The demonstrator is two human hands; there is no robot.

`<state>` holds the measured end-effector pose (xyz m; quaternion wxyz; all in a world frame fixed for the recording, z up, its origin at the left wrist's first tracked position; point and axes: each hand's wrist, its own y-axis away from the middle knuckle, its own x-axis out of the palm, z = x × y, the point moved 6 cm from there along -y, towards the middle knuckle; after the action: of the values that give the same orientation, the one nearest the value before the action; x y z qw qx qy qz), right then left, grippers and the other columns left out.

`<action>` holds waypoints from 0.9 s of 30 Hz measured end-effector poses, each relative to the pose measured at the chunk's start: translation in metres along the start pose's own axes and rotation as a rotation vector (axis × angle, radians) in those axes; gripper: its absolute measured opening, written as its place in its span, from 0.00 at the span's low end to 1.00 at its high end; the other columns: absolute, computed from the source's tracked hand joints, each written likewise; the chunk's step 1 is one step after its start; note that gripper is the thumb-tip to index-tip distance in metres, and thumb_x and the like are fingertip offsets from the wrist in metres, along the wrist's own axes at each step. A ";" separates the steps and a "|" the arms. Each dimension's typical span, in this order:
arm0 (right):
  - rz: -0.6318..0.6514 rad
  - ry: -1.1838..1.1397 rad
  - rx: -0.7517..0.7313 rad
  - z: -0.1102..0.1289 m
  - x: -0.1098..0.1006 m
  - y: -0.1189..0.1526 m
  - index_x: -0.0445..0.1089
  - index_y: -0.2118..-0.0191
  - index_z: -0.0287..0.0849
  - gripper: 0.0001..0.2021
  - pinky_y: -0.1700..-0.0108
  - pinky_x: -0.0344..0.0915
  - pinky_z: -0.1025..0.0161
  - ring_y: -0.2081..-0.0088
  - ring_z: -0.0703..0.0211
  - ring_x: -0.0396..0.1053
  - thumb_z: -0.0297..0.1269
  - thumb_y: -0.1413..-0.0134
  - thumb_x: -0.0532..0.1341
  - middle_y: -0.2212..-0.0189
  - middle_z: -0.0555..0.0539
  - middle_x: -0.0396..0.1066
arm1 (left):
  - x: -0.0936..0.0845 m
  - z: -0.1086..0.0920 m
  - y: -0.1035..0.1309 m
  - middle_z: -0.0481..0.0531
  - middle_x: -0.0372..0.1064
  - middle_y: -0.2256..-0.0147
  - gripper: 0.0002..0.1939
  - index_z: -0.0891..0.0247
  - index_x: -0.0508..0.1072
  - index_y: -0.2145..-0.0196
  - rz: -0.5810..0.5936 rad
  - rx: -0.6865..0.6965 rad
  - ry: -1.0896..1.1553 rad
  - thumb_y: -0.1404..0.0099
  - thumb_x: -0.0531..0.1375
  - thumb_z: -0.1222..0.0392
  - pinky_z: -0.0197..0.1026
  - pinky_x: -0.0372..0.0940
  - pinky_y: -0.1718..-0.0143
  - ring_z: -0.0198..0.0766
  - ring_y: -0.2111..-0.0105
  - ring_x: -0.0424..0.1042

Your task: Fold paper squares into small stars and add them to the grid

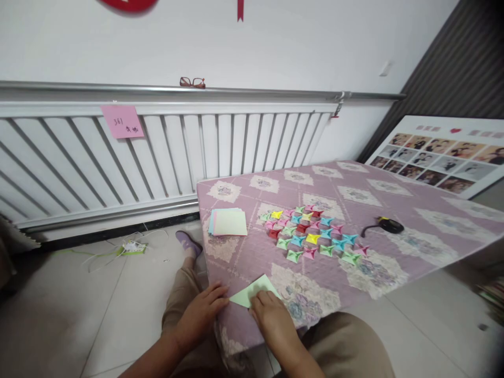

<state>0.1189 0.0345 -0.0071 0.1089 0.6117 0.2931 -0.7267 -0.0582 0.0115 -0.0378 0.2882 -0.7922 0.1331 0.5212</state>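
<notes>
A light green sheet of paper (258, 289), folded into a triangle, lies on the table near its front left corner. At the pointed left tip of the paper is my left hand (202, 310), its fingers drawn together and pressing on that corner. My right hand (273, 317) rests on the paper's lower edge, with bent fingers held together and pressing down; the fingertips hide part of that edge. Several small folded paper stars (313, 239) in green, pink, blue, yellow and red stand in rows beyond my right hand. A stack of coloured paper sheets (230, 222) lies beyond my left hand.
A flowered purple tablecloth (252, 252) covers the table. On its right part lies a black object with a strap (391, 226). A photo board (437, 155) leans at the far right. Behind the table runs a white radiator (236, 142). A power strip (133, 247) with cables is on the floor.
</notes>
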 end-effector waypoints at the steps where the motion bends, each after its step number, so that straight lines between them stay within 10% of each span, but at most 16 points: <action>1: -0.005 0.011 -0.008 0.001 0.000 0.000 0.69 0.70 0.45 0.06 0.65 0.58 0.64 0.67 0.57 0.66 0.27 0.50 0.63 0.72 0.50 0.69 | 0.000 -0.001 0.002 0.52 0.64 0.45 0.23 0.60 0.68 0.53 -0.038 -0.034 0.030 0.42 0.50 0.78 0.48 0.59 0.42 0.39 0.40 0.55; 6: -0.073 -0.047 0.063 -0.011 -0.017 -0.003 0.66 0.73 0.43 0.09 0.65 0.58 0.62 0.68 0.57 0.65 0.28 0.44 0.56 0.74 0.48 0.67 | -0.010 -0.006 0.016 0.56 0.64 0.48 0.18 0.60 0.69 0.54 -0.280 -0.227 0.209 0.37 0.48 0.73 0.50 0.64 0.46 0.40 0.46 0.63; 14: -0.125 -1.313 0.815 -0.036 -0.003 0.003 0.66 0.71 0.43 0.14 0.79 0.55 0.67 0.81 0.64 0.59 0.50 0.51 0.59 0.84 0.56 0.61 | -0.031 -0.025 0.010 0.60 0.61 0.46 0.20 0.59 0.63 0.47 -0.366 -0.295 0.166 0.36 0.52 0.67 0.53 0.62 0.46 0.46 0.44 0.61; 21: -0.145 -1.349 0.936 -0.030 0.019 0.013 0.61 0.63 0.45 0.20 0.79 0.59 0.68 0.81 0.62 0.65 0.53 0.58 0.62 0.82 0.57 0.64 | -0.001 -0.052 -0.022 0.62 0.53 0.41 0.33 0.62 0.58 0.43 -0.173 -0.096 -0.021 0.47 0.59 0.67 0.60 0.58 0.46 0.55 0.41 0.53; 27: -0.115 -1.199 0.871 -0.040 0.017 0.015 0.62 0.63 0.45 0.16 0.78 0.57 0.66 0.82 0.61 0.62 0.47 0.55 0.61 0.84 0.58 0.62 | 0.010 -0.048 -0.040 0.58 0.62 0.46 0.24 0.60 0.66 0.49 -0.160 -0.100 -0.049 0.44 0.55 0.72 0.53 0.61 0.48 0.48 0.46 0.60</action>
<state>0.1555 0.0480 -0.0306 -0.0405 0.0815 -0.1000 -0.9908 0.0025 0.0156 -0.0206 0.2923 -0.8008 0.0361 0.5215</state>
